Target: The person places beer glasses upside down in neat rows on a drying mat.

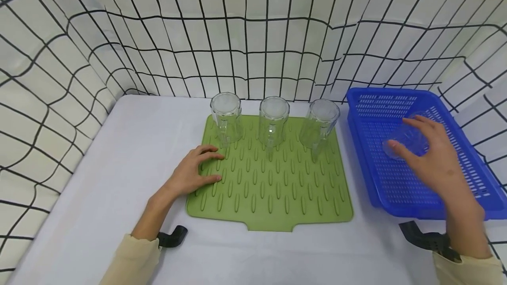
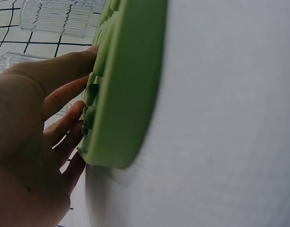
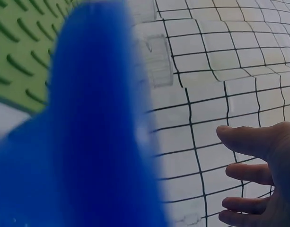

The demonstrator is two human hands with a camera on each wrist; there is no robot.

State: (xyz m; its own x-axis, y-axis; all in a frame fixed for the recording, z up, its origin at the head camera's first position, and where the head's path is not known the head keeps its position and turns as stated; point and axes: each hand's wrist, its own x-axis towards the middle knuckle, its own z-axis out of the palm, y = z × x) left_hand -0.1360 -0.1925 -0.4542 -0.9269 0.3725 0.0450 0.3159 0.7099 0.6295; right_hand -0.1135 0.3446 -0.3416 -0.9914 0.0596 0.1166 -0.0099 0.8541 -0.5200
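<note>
Three clear glass mugs stand in a row along the back of a green ridged mat: a left mug (image 1: 226, 120), a middle mug (image 1: 273, 122) and a right mug (image 1: 319, 124). At the mat's (image 1: 253, 197) left edge rests my left hand (image 1: 194, 171), fingers and thumb extended; the left wrist view has its fingertips on the ridges. My right hand (image 1: 435, 157) is over the blue basket (image 1: 362, 162), thumb and fingers spread around a clear glass (image 1: 412, 142) inside it. In the right wrist view nothing lies between the spread fingers (image 3: 251, 174).
White cloth (image 1: 119, 166) covers the table around the mat. Black-and-white grid fabric (image 1: 257, 34) hangs behind and at both sides. The basket's raised rim stands close to the mat's right edge. Black straps with mounts (image 1: 173, 236) sit on both wrists.
</note>
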